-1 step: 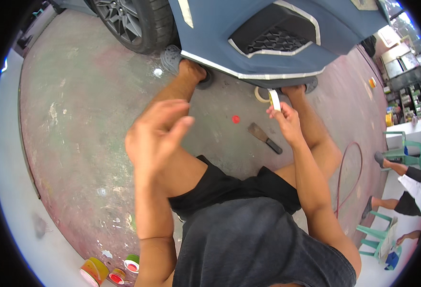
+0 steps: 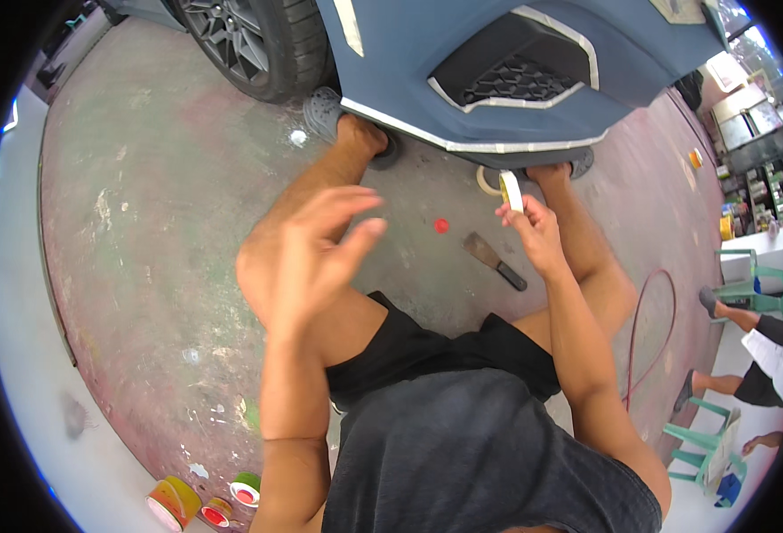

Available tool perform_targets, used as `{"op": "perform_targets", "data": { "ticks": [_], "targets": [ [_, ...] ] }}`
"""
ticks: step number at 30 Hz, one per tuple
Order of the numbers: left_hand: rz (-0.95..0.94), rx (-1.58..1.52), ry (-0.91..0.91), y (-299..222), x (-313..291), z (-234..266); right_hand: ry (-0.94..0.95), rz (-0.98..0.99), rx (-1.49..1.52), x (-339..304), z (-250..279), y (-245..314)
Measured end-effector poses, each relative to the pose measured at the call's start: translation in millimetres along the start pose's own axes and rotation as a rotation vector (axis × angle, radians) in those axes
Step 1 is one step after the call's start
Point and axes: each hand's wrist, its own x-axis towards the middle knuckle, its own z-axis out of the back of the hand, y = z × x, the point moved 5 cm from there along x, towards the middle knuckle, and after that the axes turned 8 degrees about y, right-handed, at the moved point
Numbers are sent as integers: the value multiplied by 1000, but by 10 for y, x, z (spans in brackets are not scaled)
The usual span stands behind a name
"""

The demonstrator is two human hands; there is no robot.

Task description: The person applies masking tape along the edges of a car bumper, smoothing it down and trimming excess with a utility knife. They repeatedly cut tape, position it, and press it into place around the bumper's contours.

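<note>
My right hand pinches a roll of white masking tape, held upright just below the car's bumper. My left hand, slightly blurred, is raised over my left thigh with its fingers and thumb apart, and nothing shows in it. In front of me is the blue-grey car bumper. White tape runs along its lower edge, and more tape frames the black grille insert. On the floor between my legs lie a putty knife with a black handle, a small red disc and another tape roll, partly hidden.
A car wheel stands at the upper left. Several paint cans sit at the lower left by the wall. A thin red hose curves across the floor at right, near green plastic chairs and a seated person holding paper.
My left hand has shifted slightly to the right. The right hand still holds the tape roll in nearly the same place.
</note>
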Motion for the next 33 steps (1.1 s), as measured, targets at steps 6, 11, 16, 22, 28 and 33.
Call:
{"op": "perform_targets", "data": {
  "ticks": [6,11,16,22,28,33],
  "targets": [
    [-142,-317,157,3,742,-1003,84,55,9,-66,-72,393],
    [-134,-253,199,21,1013,-1419,25,357,-276,28,-58,513],
    [-180,-196,66,168,901,-1546,82,284,-324,22,-109,506],
    [-172,-31,153,124,896,-1551,105,274,-356,-5,-95,456],
    [-337,242,191,154,864,-1479,137,146,-253,-87,-132,410],
    [-215,230,202,346,747,-1680,248,-113,-320,10,-228,173]
  ]
}}
